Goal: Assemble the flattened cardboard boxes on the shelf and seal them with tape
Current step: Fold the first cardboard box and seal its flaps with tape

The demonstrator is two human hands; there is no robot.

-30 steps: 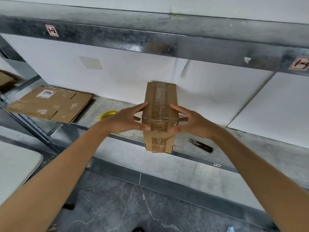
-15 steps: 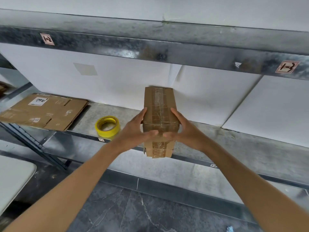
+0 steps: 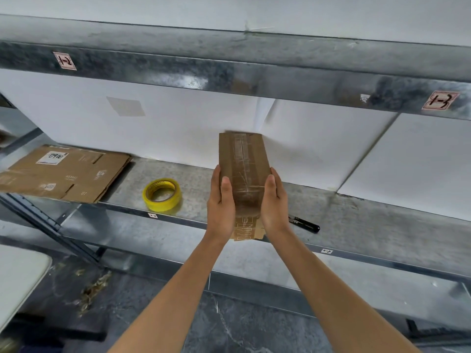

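Box (image 3: 244, 166), cardboard, assembled, clear tape along its top seam: held lengthwise over the near edge of the metal shelf (image 3: 369, 220), its far end toward the white back wall. Left hand (image 3: 220, 203) and right hand (image 3: 274, 203): pressed flat against the box's two sides, fingers straight, thumbs on top. Tape roll (image 3: 162, 194), yellow: on the shelf, left of the box. Flattened cardboard (image 3: 63, 171): far left. Black cutter (image 3: 304, 224): just right of the right hand.
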